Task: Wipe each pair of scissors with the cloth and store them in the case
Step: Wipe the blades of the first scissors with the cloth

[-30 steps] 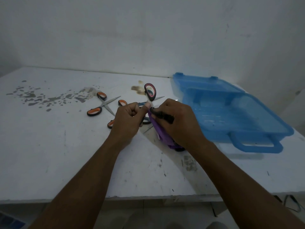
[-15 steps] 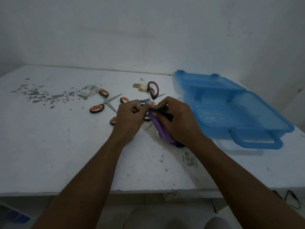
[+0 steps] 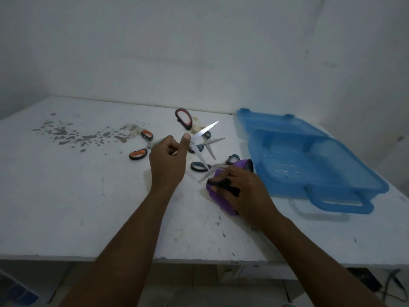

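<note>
White and scuffed, the surface [image 3: 66, 207] runs back to a bare pale wall [image 3: 199, 52] that turns a corner on the right. Grey stains [image 3: 66, 135] speckle its far left part. Right of them lie orange-handled scissors [image 3: 141, 146], slightly open. The left hand [image 3: 168, 161] is raised just beside them. Its fingers are curled tight round one handle of the red-handled scissors [image 3: 183, 118] and the thumb is pressed up near the pivot. The blades are spread wide, one pointing far right and one pointing down toward the cloth [image 3: 221, 200]. Behind the blades lie the far blue-handled scissors [image 3: 210, 142] and the near blue-handled scissors [image 3: 200, 166]. The right hand [image 3: 243, 191] rests on the surface with its fingers closed over the bunched purple cloth. Whether the lower blade tip touches the cloth cannot be told. Further right, the blue see-through case [image 3: 309, 169] lies open with its handle toward the near edge. Cables [image 3: 394, 284] hang below that edge at far right.
</note>
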